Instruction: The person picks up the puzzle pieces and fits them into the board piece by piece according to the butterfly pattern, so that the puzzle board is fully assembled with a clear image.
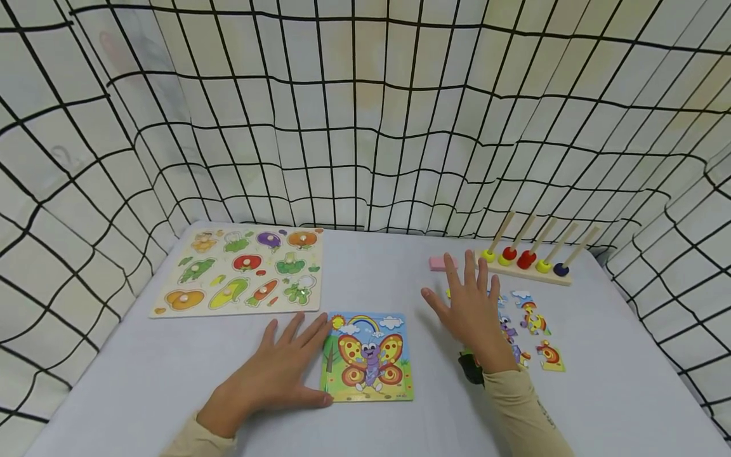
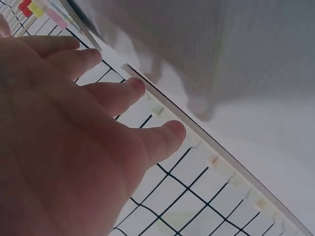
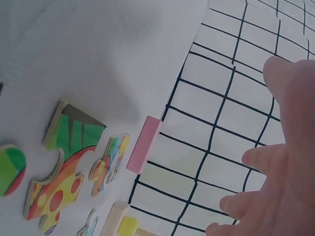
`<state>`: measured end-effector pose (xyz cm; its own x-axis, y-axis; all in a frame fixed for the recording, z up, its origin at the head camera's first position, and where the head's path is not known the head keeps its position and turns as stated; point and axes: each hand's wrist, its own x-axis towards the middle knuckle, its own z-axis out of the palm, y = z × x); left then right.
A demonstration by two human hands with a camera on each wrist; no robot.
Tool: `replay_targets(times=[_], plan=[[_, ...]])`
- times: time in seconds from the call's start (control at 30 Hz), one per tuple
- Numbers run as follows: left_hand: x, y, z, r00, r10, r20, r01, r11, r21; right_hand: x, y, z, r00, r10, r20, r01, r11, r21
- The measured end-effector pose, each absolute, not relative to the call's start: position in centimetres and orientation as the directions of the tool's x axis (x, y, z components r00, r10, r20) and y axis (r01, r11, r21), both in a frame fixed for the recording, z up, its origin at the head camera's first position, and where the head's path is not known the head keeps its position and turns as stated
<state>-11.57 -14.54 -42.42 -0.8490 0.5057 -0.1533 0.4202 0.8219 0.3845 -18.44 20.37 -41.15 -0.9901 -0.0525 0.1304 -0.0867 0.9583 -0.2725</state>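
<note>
Blue/green butterfly board (image 1: pixel 368 357) by L hand (image 1: pixel 278 373), corner print (image 1: pixel 401 396) illegible

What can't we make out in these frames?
- Puzzle pieces: head view, some partly covered by the right hand.
- Dark object: head view, partly behind the right wrist; can't identify it.
- Butterfly board: head view, left edge partly covered by the left hand.
- Right sleeve lettering: head view, too small.
- Bead rack: right wrist view, cut off by bottom edge.
</note>
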Motion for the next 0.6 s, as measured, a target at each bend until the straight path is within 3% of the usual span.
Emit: replay_targets(times=[0.37,0.6], plan=[[-11.3,-14.7,-42.8,-0.839,0.513,-0.184,0.409,0.816,0.408,-18.2,20.9,-41.4,-0.986,-0.081,0.146,-0.122,0.945,-0.305],[-11.4,-14.5,-42.8,-0.842,0.509,-0.179,0.424,0.829,0.364,-18.3,21.6,-40.6,-0.985,-0.108,0.137,-0.149,0.929,-0.339]])
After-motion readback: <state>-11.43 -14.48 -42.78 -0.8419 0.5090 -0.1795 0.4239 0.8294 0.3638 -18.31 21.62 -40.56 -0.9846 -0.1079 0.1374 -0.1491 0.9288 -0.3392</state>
